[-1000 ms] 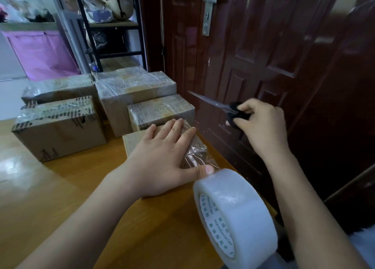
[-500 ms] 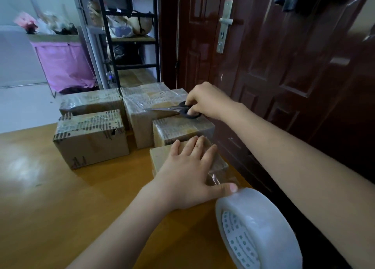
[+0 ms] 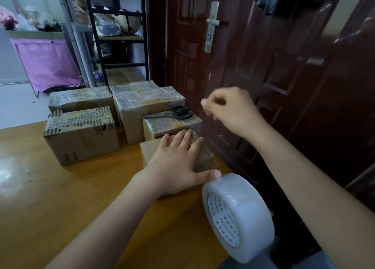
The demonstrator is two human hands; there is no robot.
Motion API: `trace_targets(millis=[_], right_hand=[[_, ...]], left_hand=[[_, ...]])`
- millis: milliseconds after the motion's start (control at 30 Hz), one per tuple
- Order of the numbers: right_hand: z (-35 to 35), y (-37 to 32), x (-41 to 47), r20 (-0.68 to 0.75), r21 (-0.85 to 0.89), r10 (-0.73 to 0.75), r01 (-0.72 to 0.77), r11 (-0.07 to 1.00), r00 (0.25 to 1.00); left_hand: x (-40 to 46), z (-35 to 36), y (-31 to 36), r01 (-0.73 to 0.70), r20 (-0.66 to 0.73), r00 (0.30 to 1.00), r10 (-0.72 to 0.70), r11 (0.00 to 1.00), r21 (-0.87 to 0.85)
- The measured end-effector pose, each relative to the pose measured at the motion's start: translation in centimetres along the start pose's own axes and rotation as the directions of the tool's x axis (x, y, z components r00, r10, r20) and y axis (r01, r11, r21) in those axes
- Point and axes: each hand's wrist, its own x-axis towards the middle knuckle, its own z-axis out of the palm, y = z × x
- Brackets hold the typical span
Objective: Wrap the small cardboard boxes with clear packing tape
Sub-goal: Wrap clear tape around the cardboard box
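Note:
My left hand (image 3: pixel 174 165) lies flat with spread fingers on a small cardboard box (image 3: pixel 205 157) near the table's right edge, pressing clear tape onto its top. A large roll of clear packing tape (image 3: pixel 237 216) hangs just off the table edge, close to my left thumb. My right hand (image 3: pixel 229 108) hovers above and right of the box, fingers loosely curled, holding nothing. Black-handled scissors (image 3: pixel 176 112) lie on a taped box (image 3: pixel 172 125) behind the one under my hand.
Three more taped cardboard boxes (image 3: pixel 81 134) stand at the far side of the wooden table (image 3: pixel 60 197). A dark red door (image 3: pixel 263 65) runs along the table's right edge. A black shelf rack (image 3: pixel 117 35) and a pink hamper (image 3: pixel 46 63) stand beyond.
My right hand set the scissors down on the taped box and pulled back to the right, empty. My left hand stayed pressed on the small box.

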Motion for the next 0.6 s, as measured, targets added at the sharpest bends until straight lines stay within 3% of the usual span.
trace_targets(millis=[67, 133, 233, 367, 467, 600], right_hand=[[-0.4, 1.0, -3.4, 0.161, 0.026, 0.216, -0.223, 0.974, 0.963], [-0.3, 2.3, -6.5, 0.366, 0.068, 0.360, -0.411, 0.909, 0.858], [0.0, 3.6, -9.1, 0.545, 0.224, 0.368, -0.554, 0.802, 0.753], [0.2, 3.7, -9.4, 0.618, 0.324, 0.358, -0.641, 0.696, 0.700], [0.5, 3.5, -9.1, 0.603, 0.337, 0.357, -0.634, 0.696, 0.713], [0.8, 3.3, -9.2, 0.574, 0.371, 0.349, -0.615, 0.696, 0.741]], left_hand=[[-0.1, -0.1, 0.1, 0.000, -0.001, 1.000, 0.000, 1.000, 0.000], [-0.2, -0.2, 0.1, -0.001, -0.003, 1.000, 0.001, 1.000, 0.002], [-0.2, -0.1, 0.1, -0.004, -0.014, 1.000, 0.004, 1.000, 0.013], [-0.2, -0.2, 0.2, 0.005, -0.018, 1.000, -0.005, 1.000, 0.010], [-0.1, -0.5, 0.4, 0.034, -0.020, 0.999, -0.035, 0.998, -0.046], [0.4, -0.4, 0.5, 0.075, -0.132, 0.987, -0.091, 0.990, -0.122]])
